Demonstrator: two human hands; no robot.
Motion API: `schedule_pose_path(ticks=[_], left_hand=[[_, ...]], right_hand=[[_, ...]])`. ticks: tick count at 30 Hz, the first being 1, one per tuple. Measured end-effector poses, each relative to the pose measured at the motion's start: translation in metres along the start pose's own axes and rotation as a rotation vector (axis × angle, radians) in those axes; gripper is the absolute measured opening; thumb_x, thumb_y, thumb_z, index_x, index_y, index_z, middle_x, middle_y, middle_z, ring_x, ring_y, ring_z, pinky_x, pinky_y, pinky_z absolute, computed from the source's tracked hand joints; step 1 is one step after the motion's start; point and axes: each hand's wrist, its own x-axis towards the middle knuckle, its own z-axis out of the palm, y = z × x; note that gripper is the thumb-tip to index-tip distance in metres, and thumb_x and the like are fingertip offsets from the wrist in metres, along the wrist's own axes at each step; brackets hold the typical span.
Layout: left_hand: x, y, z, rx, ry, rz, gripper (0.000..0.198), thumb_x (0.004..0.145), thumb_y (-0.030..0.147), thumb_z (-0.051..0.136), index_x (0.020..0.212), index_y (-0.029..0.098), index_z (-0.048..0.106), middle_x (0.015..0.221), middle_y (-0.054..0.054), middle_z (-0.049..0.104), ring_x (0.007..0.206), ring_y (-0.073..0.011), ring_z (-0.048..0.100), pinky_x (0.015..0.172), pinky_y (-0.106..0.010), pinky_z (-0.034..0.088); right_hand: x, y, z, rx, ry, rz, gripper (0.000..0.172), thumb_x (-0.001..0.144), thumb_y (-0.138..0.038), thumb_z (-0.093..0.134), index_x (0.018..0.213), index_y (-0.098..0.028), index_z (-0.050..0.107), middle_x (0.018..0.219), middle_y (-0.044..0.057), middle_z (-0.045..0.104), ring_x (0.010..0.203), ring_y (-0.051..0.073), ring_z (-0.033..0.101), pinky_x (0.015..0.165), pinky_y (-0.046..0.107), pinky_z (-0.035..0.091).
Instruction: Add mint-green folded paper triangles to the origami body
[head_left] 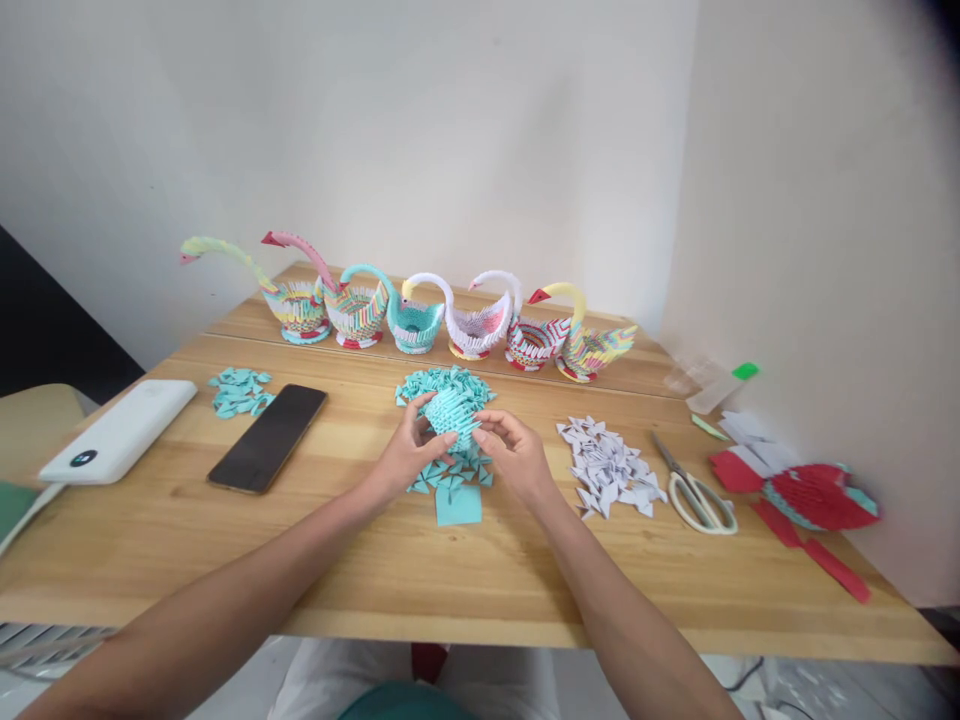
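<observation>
Between my hands is a turquoise piece of modular origami, built from rows of small interlocked folded paper units. My left hand grips its left side, thumb in front and fingers curled behind. On the right side, the thumb and fingers of my right hand pinch its edge; whether a single loose unit is between them I cannot tell. A heap of loose turquoise folded paper units lies behind and under the piece. In front of it a flat turquoise paper square rests on the table.
Several finished paper swans line the back of the wooden table. To the left are a power bank, a phone and a small turquoise pile. White folded units, scissors, a glue bottle and red paper lie right.
</observation>
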Motion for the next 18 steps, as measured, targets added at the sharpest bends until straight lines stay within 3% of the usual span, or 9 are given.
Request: schedule_pose_path(ticks=[9, 13, 18], left_hand=[[0.004, -0.011, -0.002, -0.086, -0.008, 0.018, 0.089, 0.067, 0.035, 0.085, 0.141, 0.026, 0.036, 0.121, -0.009, 0.054, 0.082, -0.0158, 0.063, 0.066, -0.032, 0.061], [0.001, -0.002, -0.001, -0.246, -0.004, -0.046, 0.077, 0.072, 0.030, 0.082, 0.137, 0.025, 0.042, 0.109, -0.006, 0.060, 0.081, -0.0162, 0.065, 0.064, -0.030, 0.060], [0.000, 0.004, -0.003, -0.350, 0.000, -0.097, 0.072, 0.076, 0.026, 0.079, 0.137, 0.027, 0.040, 0.098, -0.003, 0.065, 0.073, -0.0161, 0.069, 0.060, -0.027, 0.057]], right_hand=[[-0.004, -0.010, 0.003, -0.056, 0.008, -0.021, 0.024, 0.079, -0.040, 0.069, 0.092, -0.020, 0.072, 0.093, 0.006, 0.075, 0.090, 0.022, 0.068, 0.082, 0.033, 0.052], [-0.002, -0.018, -0.005, -0.004, 0.051, 0.000, 0.032, 0.087, -0.047, 0.062, 0.101, -0.020, 0.072, 0.098, 0.008, 0.077, 0.095, 0.024, 0.070, 0.085, 0.036, 0.052], [0.006, -0.015, -0.017, 0.048, 0.138, 0.009, 0.034, 0.085, -0.049, 0.064, 0.101, -0.020, 0.071, 0.099, 0.009, 0.078, 0.097, 0.024, 0.071, 0.091, 0.039, 0.052]])
